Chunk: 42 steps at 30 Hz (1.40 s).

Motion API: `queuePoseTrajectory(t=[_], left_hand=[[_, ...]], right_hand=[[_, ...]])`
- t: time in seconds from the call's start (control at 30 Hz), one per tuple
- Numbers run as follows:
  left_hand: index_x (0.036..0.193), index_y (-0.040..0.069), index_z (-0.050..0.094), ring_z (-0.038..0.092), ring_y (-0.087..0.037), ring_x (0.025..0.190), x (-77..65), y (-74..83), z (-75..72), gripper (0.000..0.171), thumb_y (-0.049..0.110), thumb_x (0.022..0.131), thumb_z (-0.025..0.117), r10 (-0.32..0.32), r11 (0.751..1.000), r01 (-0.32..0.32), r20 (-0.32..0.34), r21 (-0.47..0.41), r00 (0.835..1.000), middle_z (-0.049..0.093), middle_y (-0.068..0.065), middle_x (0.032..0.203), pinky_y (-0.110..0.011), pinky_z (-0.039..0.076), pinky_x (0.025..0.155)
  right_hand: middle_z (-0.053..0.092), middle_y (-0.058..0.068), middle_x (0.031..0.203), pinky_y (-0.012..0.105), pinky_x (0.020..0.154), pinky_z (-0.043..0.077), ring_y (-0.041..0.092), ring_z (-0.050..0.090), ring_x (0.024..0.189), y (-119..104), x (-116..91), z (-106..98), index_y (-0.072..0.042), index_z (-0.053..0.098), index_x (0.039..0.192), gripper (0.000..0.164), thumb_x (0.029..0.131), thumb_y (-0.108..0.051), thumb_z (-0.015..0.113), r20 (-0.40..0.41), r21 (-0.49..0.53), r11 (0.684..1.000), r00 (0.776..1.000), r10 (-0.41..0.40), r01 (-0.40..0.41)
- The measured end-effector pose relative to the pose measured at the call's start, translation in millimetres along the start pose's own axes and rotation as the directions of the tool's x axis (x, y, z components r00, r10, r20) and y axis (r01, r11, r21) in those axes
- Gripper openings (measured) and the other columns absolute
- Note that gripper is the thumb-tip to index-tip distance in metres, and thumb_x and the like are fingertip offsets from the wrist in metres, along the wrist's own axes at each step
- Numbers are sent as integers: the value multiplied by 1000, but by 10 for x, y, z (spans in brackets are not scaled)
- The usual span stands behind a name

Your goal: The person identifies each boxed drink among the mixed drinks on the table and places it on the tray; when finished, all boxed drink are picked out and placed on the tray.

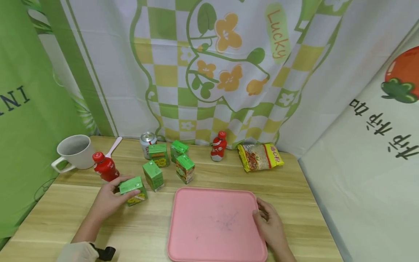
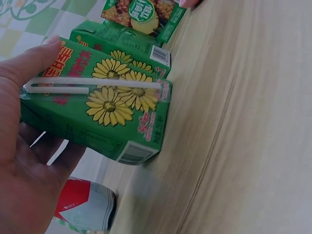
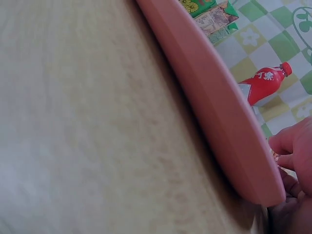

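Note:
My left hand (image 1: 109, 198) grips a green drink carton (image 1: 133, 191) with thumb and fingers on opposite sides. In the left wrist view this carton (image 2: 109, 100) shows yellow flowers and a white straw taped along its face. I cannot tell whether its base touches the table. Another green carton (image 1: 153, 176) stands just beyond it, and a red bottle (image 1: 106, 168) is behind my left hand. At the right rim of a pink tray (image 1: 212, 225), my right hand (image 1: 271, 225) holds the edge with thumb and curled fingers. Part of that hand is cut off in the right wrist view.
Behind the held carton stand several green cartons (image 1: 159, 155) and a silver can (image 1: 148, 143). A white mug (image 1: 76, 151) and pink spoon (image 1: 114, 145) are at back left. A second red bottle (image 1: 218, 147) and a yellow-ended food packet (image 1: 260, 157) lie along the curtain side.

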<state>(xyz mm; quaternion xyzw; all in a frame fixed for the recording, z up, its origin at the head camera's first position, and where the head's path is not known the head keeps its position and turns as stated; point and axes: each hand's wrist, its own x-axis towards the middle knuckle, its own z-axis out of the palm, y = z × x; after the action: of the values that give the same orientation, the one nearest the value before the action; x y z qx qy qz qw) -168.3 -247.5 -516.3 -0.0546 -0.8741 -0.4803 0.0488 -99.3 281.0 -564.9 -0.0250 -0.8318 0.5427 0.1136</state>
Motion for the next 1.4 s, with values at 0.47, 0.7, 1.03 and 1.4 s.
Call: queuePoseTrajectory(t=[0.47, 0.7, 1.03, 1.4], left_hand=[[124, 9, 70, 63, -15, 93, -151, 683, 62, 44, 8, 83, 85, 193, 963, -194, -25, -189, 981, 68, -6, 116, -23, 51, 79], [122, 12, 72, 64, -17, 101, -41, 990, 224, 43, 11, 82, 86, 272, 941, -249, 76, -230, 959, 69, -4, 120, -29, 53, 83], [124, 22, 72, 65, -20, 97, 218, 1046, 707, 47, 27, 80, 89, 320, 925, -240, 263, -294, 910, 71, 4, 111, -38, 55, 81], [126, 23, 70, 65, -21, 100, 306, 886, 1106, 53, 38, 79, 89, 214, 953, -112, 363, -281, 907, 69, 0, 113, -41, 54, 85]], right_hand=[[60, 19, 126, 17, 87, 51, 34, 65, 106, -3, 35, -38, 4, 56, 139, 45, 96, 2, 67, -10, 8, 1000, 1000, -25, 25], [60, 17, 128, 16, 89, 49, 31, 64, 110, -4, 57, -41, 1, 57, 140, 45, 96, 0, 68, -3, -20, 1000, 1000, -3, 3], [59, 24, 128, 16, 90, 49, 38, 64, 111, 25, 74, -7, 7, 55, 139, 47, 94, 7, 66, -6, -34, 999, 1000, -23, 23], [61, 18, 127, 18, 89, 50, 32, 66, 108, 73, 12, 14, 1, 58, 138, 46, 94, 3, 70, -10, 13, 999, 999, -47, 47]])
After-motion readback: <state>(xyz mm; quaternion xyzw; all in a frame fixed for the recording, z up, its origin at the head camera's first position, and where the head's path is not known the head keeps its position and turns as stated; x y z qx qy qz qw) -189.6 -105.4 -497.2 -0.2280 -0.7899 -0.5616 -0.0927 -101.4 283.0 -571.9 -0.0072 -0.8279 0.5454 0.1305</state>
